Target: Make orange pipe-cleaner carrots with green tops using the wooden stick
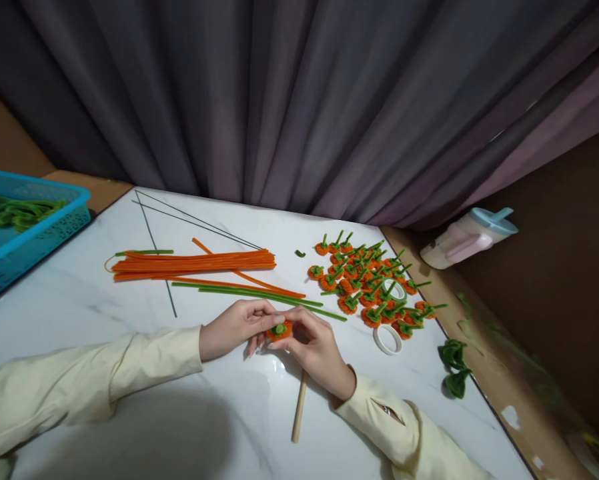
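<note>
Both hands meet over the white table (79, 300) near its front middle. My left hand (237, 325) and my right hand (317, 347) pinch a small orange pipe-cleaner pumpkin with a green centre (280, 330) between their fingertips. A wooden stick (299, 407) lies under my right wrist, pointing toward me. Behind the hands lie a bundle of orange pipe cleaners (194, 263) and several green pipe cleaners (259, 295). To the right sits a pile of finished orange pumpkins with green stems (369, 283).
A tape ring (387, 339) lies right of my right hand. Green leaf pieces (454, 367) sit near the table's right edge. A blue basket with green pipe cleaners (34, 227) stands at the left. Thin wires (154, 247) lie at the back. A pink bottle (467, 237) lies beyond the right edge.
</note>
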### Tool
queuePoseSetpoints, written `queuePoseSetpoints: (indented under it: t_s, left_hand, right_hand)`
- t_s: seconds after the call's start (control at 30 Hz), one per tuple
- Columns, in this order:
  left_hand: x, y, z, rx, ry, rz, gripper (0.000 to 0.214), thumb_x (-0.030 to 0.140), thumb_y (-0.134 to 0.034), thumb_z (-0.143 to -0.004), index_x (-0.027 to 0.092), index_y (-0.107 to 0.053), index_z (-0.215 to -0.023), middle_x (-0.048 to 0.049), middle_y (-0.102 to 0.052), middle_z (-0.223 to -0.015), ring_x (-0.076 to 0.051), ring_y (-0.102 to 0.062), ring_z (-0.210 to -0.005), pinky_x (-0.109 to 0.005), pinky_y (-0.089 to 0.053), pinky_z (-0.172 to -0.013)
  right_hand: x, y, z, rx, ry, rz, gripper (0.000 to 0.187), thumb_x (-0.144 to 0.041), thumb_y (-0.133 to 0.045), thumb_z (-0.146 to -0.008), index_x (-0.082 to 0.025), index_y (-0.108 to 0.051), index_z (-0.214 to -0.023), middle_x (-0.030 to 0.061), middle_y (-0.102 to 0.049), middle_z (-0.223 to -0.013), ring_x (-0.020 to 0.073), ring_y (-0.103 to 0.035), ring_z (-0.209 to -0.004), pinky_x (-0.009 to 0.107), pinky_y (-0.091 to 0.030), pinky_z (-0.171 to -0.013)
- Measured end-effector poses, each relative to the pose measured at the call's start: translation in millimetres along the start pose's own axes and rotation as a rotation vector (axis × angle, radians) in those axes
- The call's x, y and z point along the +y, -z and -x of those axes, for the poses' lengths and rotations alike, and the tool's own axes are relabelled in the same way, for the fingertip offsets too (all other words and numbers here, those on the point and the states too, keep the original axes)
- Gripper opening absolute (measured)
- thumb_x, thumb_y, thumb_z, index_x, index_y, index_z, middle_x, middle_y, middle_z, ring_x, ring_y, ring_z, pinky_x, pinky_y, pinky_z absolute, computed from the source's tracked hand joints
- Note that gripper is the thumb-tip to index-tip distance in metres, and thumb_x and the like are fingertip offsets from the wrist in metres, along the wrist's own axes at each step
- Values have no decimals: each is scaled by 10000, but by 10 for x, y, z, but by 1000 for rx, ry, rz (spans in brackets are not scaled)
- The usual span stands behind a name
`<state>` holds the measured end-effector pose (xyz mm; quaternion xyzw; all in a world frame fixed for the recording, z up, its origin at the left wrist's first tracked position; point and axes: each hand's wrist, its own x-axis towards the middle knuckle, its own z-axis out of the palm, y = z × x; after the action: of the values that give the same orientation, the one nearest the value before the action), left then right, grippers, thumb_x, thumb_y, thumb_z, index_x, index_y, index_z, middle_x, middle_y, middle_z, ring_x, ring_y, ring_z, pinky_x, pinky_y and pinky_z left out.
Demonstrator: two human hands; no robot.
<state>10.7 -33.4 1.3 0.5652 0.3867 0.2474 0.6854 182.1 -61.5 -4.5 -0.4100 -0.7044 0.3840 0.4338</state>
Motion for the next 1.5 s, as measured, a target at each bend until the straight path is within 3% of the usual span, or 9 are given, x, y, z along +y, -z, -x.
queuePoseSetpoints:
  t_s: [0.2, 0.43, 0.57, 0.63, 0.83, 1.07, 1.27, 1.5]
  left_hand:
    - [-15, -24, 15, -9, 16, -33, 380, 504, -561, -758, 125, -540, -749, 46, -508, -474, -63, -459, -352, -163, -386, -348]
    - [47, 42, -33, -137, -18, 156, 398, 502, -559, -768, 105, -584, -779, -61, -653, -666, -96, -561, -475, -197, -457, -453]
    - [95, 62, -35, -162, -39, 165, 330, 425, -611, -755, 97, -637, -776, -72, -663, -728, -99, -575, -565, -202, -472, -550]
    - [113, 67, -28, -167, -18, 138, 307, 401, -618, -750, 96, -648, -742, -63, -652, -705, -102, -568, -563, -201, -460, -537]
    - [158, 91, -19, -182, 61, 72, 222, 327, -645, -725, 111, -666, -676, -27, -616, -601, -107, -544, -553, -213, -444, -567]
    - [121, 61, -18, -137, 22, 195, 248, 345, -585, -782, 118, -675, -737, -36, -628, -731, -129, -538, -693, -228, -416, -658]
    - [83, 45, 4, -55, -10, 140, 257, 362, -607, -768, 115, -677, -767, -10, -590, -671, -107, -488, -638, -218, -373, -605]
    - [67, 30, 18, -37, -6, 165, 232, 333, -651, -732, 116, -685, -807, -44, -654, -744, -131, -561, -697, -233, -431, -668]
  right_hand:
    - [-40, -15, -2, 4, -7, 16, 193, -330, -694, -704, -179, -626, -803, 8, -599, -708, 111, -522, -611, 226, -426, -567]
    - [-48, 44, -36, 79, 77, 98, 270, -282, -659, -746, -216, -632, -1007, 28, -602, -811, 129, -535, -684, 243, -438, -611]
    - [-16, 61, -46, 118, 82, 131, 301, -314, -687, -716, -204, -645, -992, -20, -497, -654, 97, -447, -553, 217, -397, -517]
    - [-11, 53, -40, 114, 88, 134, 293, -338, -703, -694, -194, -650, -944, -36, -461, -603, 93, -422, -529, 211, -378, -495]
    - [-22, 60, -12, 21, 110, 165, 254, -324, -655, -751, -198, -628, -970, 5, -568, -701, 103, -449, -569, 223, -389, -529]
    - [-25, 78, -18, 57, 170, 248, 278, -324, -655, -750, -184, -635, -990, -8, -487, -640, 105, -415, -546, 220, -369, -497]
    - [-21, 47, 10, 63, 228, 286, 427, -304, -598, -803, -227, -527, -1217, -17, -417, -666, 105, -410, -569, 209, -385, -511]
    - [-21, 51, 11, -25, 199, 225, 420, -361, -513, -852, -239, -500, -1254, -12, -417, -645, 108, -422, -567, 213, -396, -518]
